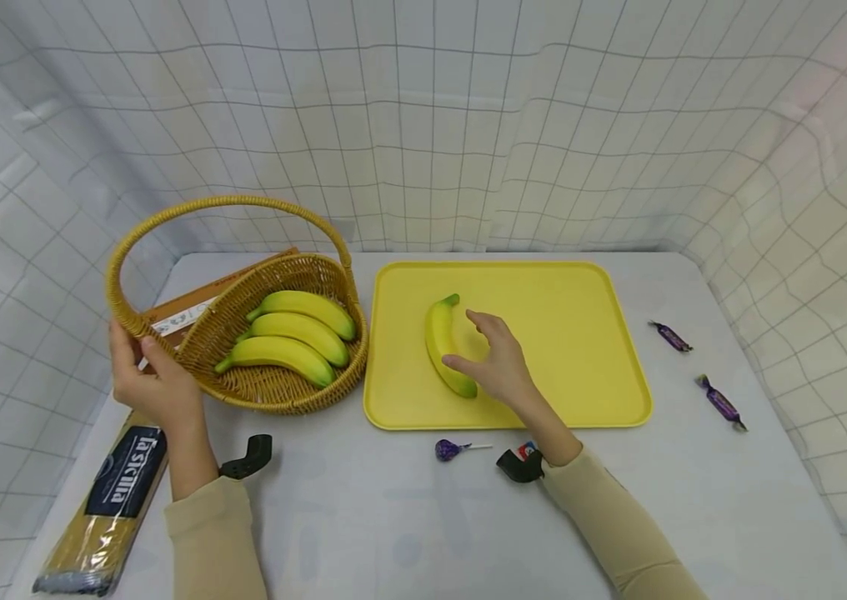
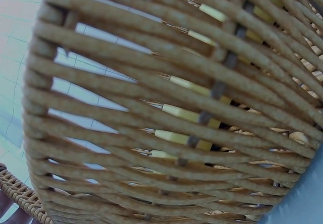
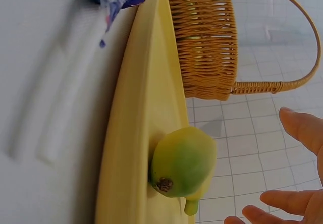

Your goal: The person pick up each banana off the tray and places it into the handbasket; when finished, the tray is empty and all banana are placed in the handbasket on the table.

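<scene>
At the left, my left hand [image 1: 161,390] grips the wicker basket [image 1: 344,385] by the lower end of its tall handle [image 1: 117,275]. Three yellow bananas [image 1: 296,332] with green tips lie side by side inside. The basket's woven wall [image 2: 121,108] fills the left wrist view, with yellow showing through the gaps. A single banana [image 1: 442,346] lies on the yellow tray [image 1: 558,333]. Just right of it, my right hand [image 1: 502,360] hovers with thumb and fingers spread, holding nothing. The right wrist view shows the banana's green end [image 3: 181,161], apart from the fingers [image 3: 287,201].
A pasta packet [image 1: 112,508] lies front left, and a long brown box [image 1: 187,308] sits behind the basket. A purple lollipop [image 1: 448,450] lies before the tray, near a small red-and-blue item [image 1: 526,450] partly hidden by the right wrist. Two purple wrapped candies [image 1: 722,404] lie at right.
</scene>
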Action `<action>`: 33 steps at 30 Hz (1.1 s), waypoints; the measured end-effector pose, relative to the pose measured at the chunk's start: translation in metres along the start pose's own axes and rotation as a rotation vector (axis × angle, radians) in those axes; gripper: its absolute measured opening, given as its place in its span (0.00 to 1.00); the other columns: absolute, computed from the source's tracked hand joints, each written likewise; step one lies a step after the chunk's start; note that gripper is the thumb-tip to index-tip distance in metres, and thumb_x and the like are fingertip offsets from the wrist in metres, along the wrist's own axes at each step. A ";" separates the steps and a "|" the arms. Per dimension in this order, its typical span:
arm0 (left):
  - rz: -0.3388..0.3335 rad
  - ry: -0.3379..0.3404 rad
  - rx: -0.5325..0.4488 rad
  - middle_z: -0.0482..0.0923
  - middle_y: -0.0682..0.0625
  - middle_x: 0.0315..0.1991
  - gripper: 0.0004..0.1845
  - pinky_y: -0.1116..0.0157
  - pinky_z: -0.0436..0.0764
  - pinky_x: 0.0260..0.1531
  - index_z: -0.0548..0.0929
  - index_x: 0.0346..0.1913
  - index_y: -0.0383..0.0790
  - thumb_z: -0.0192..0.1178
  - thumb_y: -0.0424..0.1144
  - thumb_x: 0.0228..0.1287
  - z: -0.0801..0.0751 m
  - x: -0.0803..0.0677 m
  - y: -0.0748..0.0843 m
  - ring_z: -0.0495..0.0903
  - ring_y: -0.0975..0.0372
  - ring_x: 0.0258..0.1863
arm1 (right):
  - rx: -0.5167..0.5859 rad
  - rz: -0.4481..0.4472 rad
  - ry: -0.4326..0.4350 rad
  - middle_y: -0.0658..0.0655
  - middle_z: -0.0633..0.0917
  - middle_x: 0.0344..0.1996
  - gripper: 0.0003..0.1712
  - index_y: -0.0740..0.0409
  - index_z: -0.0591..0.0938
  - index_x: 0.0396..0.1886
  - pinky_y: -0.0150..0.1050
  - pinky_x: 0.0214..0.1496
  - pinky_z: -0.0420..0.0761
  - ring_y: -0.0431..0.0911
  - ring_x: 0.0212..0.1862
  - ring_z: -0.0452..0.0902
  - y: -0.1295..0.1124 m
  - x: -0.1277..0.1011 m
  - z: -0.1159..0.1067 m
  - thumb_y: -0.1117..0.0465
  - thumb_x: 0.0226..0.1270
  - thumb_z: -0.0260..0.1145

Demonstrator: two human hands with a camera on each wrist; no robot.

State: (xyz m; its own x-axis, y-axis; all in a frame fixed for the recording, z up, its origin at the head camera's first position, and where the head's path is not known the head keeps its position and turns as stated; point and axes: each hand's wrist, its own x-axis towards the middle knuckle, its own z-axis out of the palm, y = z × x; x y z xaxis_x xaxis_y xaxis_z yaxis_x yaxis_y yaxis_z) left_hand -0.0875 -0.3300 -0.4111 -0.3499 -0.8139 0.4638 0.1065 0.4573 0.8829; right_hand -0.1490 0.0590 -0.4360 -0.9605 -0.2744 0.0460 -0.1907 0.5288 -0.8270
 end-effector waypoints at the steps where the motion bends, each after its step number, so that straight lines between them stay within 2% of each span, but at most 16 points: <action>1: 0.006 -0.003 0.006 0.80 0.52 0.59 0.22 0.76 0.74 0.42 0.73 0.67 0.48 0.49 0.36 0.73 0.000 0.000 0.000 0.76 0.67 0.50 | -0.005 0.002 -0.003 0.61 0.68 0.69 0.47 0.58 0.66 0.73 0.57 0.66 0.67 0.58 0.66 0.66 0.000 0.000 0.001 0.49 0.56 0.74; 9: -0.010 0.000 0.014 0.80 0.54 0.59 0.21 0.77 0.74 0.43 0.74 0.67 0.51 0.49 0.37 0.74 0.000 0.000 0.002 0.77 0.68 0.50 | -0.037 0.017 -0.018 0.64 0.67 0.70 0.48 0.60 0.64 0.73 0.56 0.67 0.68 0.59 0.67 0.66 0.002 0.000 0.007 0.49 0.56 0.74; 22: -0.025 0.009 0.033 0.81 0.51 0.57 0.21 0.78 0.72 0.39 0.75 0.66 0.51 0.49 0.36 0.73 0.001 0.001 -0.002 0.76 0.71 0.46 | -0.107 0.060 -0.079 0.66 0.66 0.70 0.51 0.63 0.63 0.74 0.54 0.72 0.62 0.61 0.71 0.62 0.012 0.004 0.021 0.46 0.56 0.74; 33: 0.024 -0.014 0.011 0.81 0.51 0.57 0.21 0.78 0.73 0.40 0.74 0.67 0.51 0.49 0.38 0.74 -0.001 -0.001 0.001 0.76 0.70 0.47 | -0.133 0.064 -0.086 0.68 0.68 0.68 0.51 0.65 0.64 0.72 0.54 0.71 0.63 0.61 0.70 0.63 0.016 0.005 0.025 0.46 0.55 0.74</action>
State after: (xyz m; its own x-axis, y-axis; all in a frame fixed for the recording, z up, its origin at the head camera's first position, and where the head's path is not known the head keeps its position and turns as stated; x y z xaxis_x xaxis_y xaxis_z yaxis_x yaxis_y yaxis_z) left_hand -0.0859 -0.3291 -0.4110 -0.3606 -0.7975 0.4838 0.1050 0.4806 0.8706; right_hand -0.1512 0.0455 -0.4629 -0.9517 -0.3018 -0.0572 -0.1604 0.6473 -0.7451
